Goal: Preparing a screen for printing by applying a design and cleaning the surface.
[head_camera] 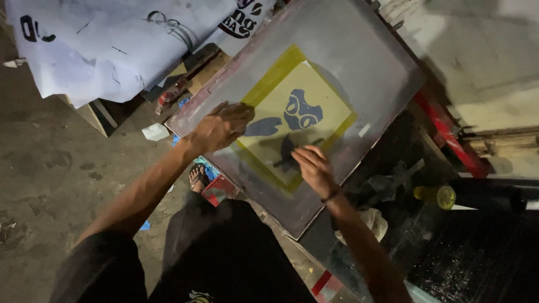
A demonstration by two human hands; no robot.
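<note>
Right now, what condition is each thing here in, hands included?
Printing screen frame: lying flat, tilted across the table, dark design showing in its yellow panel.
Left hand: palm down, pressing the frame's edge.
Right hand: fingers bent, touching the dark patch on the mesh.
White printed sheets: draped loosely, creased.
Yellow-capped bottle: lying on its side.
Red bar: lying beside the frame.
</note>
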